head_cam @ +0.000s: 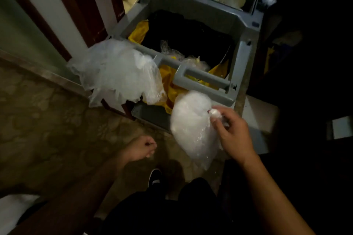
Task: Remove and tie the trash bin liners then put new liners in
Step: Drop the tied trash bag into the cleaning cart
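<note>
**Holding a Tied Liner at the Cart**

Left arm: enters from 7 o'clock and reaches toward frame centre, forearm bare, above the patterned carpet point(47, 120). The left hand point(142, 148) hangs palm inward, fingers loosely curled toward the thumb. Nothing shows in its grip.

Loose clear liner point(118, 70): crumpled and draped over the left end of the cart's rail, at 11 o'clock from the left hand.

Cart point(246, 25): grey plastic. A yellow bag point(168, 82) hangs behind the handle point(206, 76).

Tied liner point(191, 126): a clear, puffed bag with white contents. It hangs just below the handle, between the two hands, at 9 o'clock from the right hand.

Right arm: enters from 5 o'clock, wrist bent, back of the hand upward. The right hand point(233, 131) pinches the knotted neck point(214, 112) of the tied liner between thumb and fingertips. The grip is narrow, closed on the knot.
</note>
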Demonstrator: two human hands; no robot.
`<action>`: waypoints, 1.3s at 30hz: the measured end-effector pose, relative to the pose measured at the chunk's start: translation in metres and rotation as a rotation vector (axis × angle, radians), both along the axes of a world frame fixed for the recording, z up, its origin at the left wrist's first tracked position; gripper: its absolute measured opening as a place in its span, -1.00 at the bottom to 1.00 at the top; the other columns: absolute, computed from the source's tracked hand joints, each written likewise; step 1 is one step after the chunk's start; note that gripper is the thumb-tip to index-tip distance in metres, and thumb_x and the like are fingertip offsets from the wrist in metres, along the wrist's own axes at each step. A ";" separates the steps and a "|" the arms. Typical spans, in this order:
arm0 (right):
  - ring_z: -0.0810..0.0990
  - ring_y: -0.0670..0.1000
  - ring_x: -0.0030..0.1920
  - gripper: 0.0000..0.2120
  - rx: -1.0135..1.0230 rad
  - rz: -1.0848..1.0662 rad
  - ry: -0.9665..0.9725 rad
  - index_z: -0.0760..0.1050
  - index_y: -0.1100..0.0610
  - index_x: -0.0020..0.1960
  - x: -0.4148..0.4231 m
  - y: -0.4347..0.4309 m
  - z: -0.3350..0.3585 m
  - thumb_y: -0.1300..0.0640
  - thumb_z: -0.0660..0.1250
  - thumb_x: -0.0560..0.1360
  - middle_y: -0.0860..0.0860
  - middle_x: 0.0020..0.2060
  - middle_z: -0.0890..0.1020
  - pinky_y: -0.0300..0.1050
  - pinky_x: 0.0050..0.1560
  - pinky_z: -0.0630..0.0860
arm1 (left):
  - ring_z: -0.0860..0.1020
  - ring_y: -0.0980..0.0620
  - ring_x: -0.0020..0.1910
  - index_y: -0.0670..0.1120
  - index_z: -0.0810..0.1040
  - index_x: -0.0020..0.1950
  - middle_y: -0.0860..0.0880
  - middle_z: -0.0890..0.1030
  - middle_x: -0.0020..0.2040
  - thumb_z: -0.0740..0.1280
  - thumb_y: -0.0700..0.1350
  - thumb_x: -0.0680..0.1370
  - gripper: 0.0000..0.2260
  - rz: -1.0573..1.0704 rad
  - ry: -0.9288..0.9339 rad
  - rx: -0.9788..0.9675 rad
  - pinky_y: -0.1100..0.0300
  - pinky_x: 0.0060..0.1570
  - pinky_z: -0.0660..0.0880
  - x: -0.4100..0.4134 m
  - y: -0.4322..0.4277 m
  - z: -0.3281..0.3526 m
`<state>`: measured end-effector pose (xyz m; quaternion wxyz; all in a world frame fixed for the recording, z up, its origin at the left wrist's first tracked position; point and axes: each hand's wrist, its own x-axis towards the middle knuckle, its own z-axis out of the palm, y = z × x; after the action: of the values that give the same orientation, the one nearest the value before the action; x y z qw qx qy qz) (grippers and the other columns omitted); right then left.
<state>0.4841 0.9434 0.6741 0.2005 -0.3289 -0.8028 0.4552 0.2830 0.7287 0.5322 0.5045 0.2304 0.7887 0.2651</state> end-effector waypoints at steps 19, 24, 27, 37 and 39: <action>0.47 -0.06 0.25 -0.80 0.019 -0.128 0.194 0.53 0.00 0.23 -0.212 0.168 0.038 0.04 0.32 0.62 0.00 0.33 0.41 -0.27 0.25 0.43 | 0.58 0.18 -0.33 -0.10 0.57 -0.08 -0.10 0.65 -0.14 0.29 -0.10 0.66 -0.84 0.333 0.113 -0.147 0.38 -0.34 0.46 0.001 0.005 0.041; 0.45 0.08 0.34 -0.65 -0.005 0.073 -0.014 0.50 0.08 0.36 -0.236 0.193 0.001 0.07 0.31 0.60 0.11 0.40 0.40 -0.08 0.25 0.43 | 0.60 0.13 -0.27 -0.21 0.59 0.03 -0.15 0.68 -0.05 0.29 -0.05 0.66 -0.77 0.452 0.132 -0.151 0.32 -0.28 0.48 0.008 0.007 0.045; 0.39 0.12 0.43 -0.55 0.044 0.150 -0.140 0.45 0.04 0.43 -0.242 0.195 -0.010 0.15 0.33 0.55 0.10 0.46 0.37 0.01 0.38 0.39 | 0.62 0.08 -0.25 -0.16 0.58 0.01 -0.12 0.68 -0.07 0.30 -0.03 0.65 -0.80 0.537 0.113 -0.148 0.18 -0.22 0.51 0.015 0.008 0.041; 0.57 -0.06 -0.02 -0.86 0.172 0.569 0.123 0.59 0.01 0.07 -0.209 0.099 0.015 0.16 0.38 0.53 -0.09 0.02 0.51 -0.17 0.01 0.56 | 0.64 0.00 -0.20 -0.13 0.57 0.09 -0.10 0.70 -0.06 0.28 -0.05 0.66 -0.83 0.761 0.039 -0.192 0.14 -0.22 0.53 0.046 -0.005 0.041; 0.57 -0.16 -0.13 -0.90 0.089 0.753 0.075 0.57 -0.02 0.03 -0.201 0.072 0.018 0.14 0.38 0.54 -0.10 -0.07 0.58 -0.33 -0.12 0.52 | 0.62 0.02 -0.23 -0.15 0.57 0.11 -0.11 0.69 -0.07 0.29 -0.06 0.66 -0.82 0.835 -0.003 -0.195 0.17 -0.25 0.51 0.060 -0.022 0.040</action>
<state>0.2835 1.0155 0.6922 0.0624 0.0153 -0.8784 0.4736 0.3434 0.7063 0.5725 0.3743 -0.1577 0.8350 0.3711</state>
